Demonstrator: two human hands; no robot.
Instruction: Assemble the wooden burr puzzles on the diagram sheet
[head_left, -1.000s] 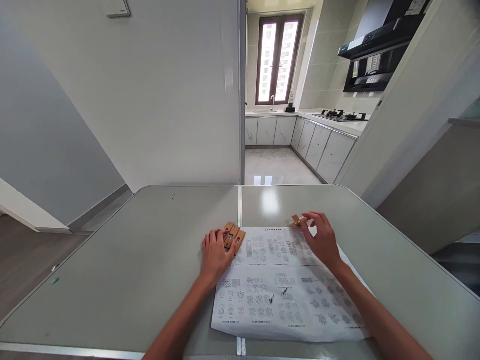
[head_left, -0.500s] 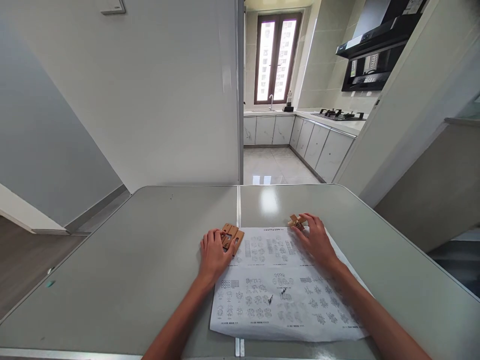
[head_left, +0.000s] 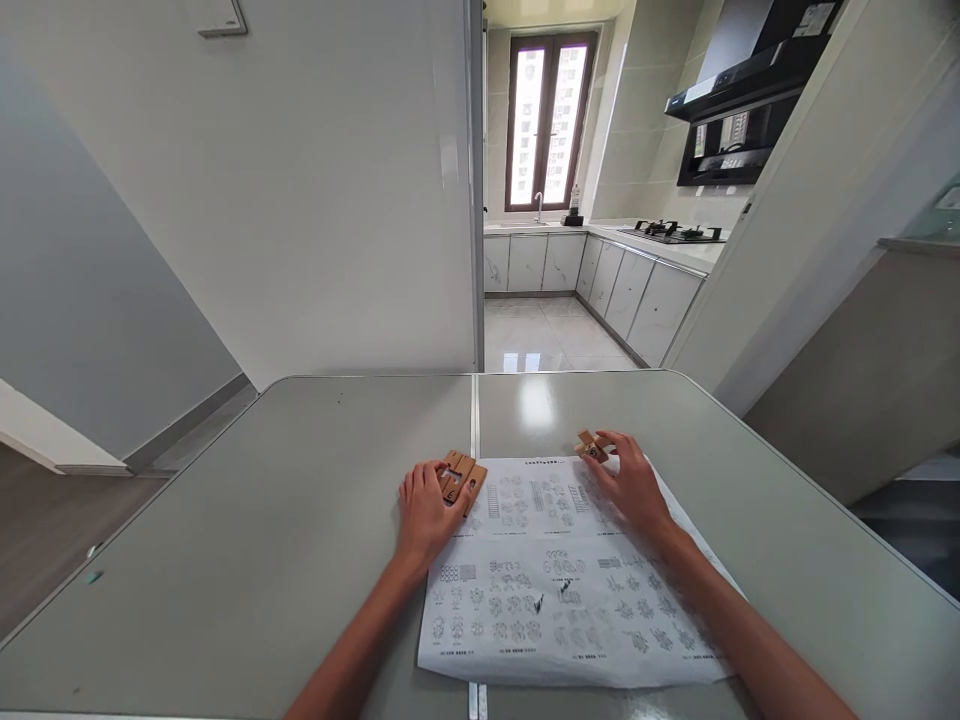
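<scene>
Fingers (head_left: 421,471) of the left hand (head_left: 429,508) close over slotted wooden slats (head_left: 464,469), the right hand (head_left: 634,483) pinching crossed wooden pieces (head_left: 589,446).

Slotted brown pieces (head_left: 463,468) lie side by side; crossed pieces (head_left: 590,446) near a printed sheet (head_left: 517,546).

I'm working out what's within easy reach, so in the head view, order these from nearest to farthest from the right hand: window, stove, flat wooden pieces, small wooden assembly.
From the right hand:
1. Small wooden assembly: touching it.
2. Flat wooden pieces: to the left, under the left hand.
3. Stove: well ahead, slightly right.
4. Window: farthest back, ahead and left.
</scene>
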